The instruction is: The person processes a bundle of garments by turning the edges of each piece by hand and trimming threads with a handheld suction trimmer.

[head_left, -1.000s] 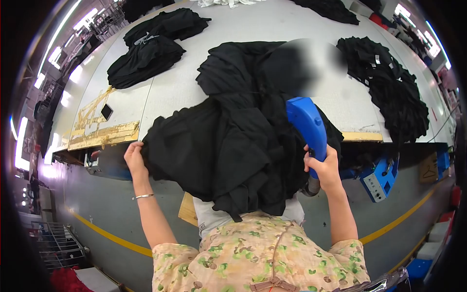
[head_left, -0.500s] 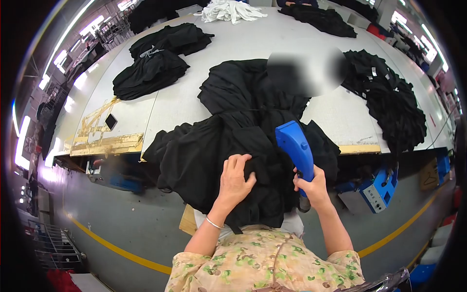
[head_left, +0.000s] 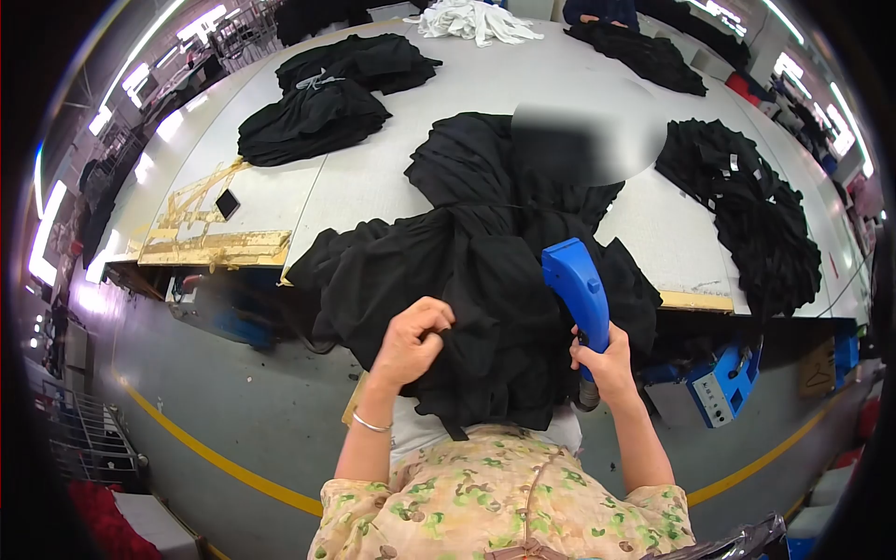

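A black garment (head_left: 373, 280) lies heaped over the table's front edge and hangs down to my lap. My left hand (head_left: 408, 345) is at its left side, fingers curled in a pinch at the cloth; the fingertips are partly hidden. In my right hand (head_left: 607, 366) is a blue handheld thread trimmer (head_left: 581, 287), its wide head pointing up and away from me over the garment. A dark hose (head_left: 587, 396) leaves the bottom of its handle. More black cloth (head_left: 462, 159) is bunched behind the garment, next to a blurred patch.
Black garment piles lie at the left (head_left: 313, 121) and right (head_left: 747, 205) of the white table (head_left: 373, 187). White cloth (head_left: 481, 21) and a person (head_left: 602, 13) are at the far side. A phone (head_left: 228, 204) lies at left; a blue control box (head_left: 723, 385) sits under the table.
My left hand has moved left, and its fingers have gone from spread on the cloth to curled. The trimmer stays almost in place over the garment. The view has shifted slightly.
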Tool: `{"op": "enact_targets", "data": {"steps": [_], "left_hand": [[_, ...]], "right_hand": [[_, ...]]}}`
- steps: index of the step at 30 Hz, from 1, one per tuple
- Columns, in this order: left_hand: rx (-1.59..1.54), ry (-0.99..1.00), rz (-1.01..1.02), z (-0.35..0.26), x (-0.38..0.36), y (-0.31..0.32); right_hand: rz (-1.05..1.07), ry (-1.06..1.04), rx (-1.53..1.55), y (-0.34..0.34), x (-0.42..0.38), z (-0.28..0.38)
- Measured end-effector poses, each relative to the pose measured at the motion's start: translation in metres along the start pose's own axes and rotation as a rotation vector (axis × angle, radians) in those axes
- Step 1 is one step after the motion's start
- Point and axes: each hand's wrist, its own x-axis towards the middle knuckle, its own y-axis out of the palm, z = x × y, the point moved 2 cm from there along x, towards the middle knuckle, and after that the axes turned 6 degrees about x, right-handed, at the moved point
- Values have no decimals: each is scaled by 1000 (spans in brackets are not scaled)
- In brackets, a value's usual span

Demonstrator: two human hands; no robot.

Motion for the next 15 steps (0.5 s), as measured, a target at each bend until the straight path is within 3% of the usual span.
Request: {"op": "enact_targets", "data": {"steps": [2, 5, 7, 9, 11, 15], "left_hand": [[15, -102, 119, 8, -7, -21], [464, -139, 301, 7, -11, -25], [521, -242, 153, -5, -6, -12], [665, -122, -58, -19, 1, 7], [840, -23, -145, -21, 7, 28], [653, -197, -51, 32, 10, 49]], "right_hand": [[0, -3, -6, 0, 0, 1], [-3, 8, 5, 4, 0, 2], [7, 10, -9, 8, 1, 3], [15, 14, -21, 14, 0, 4], [21, 17, -32, 20, -1, 6], [26, 14, -70, 29, -3, 11]]}}
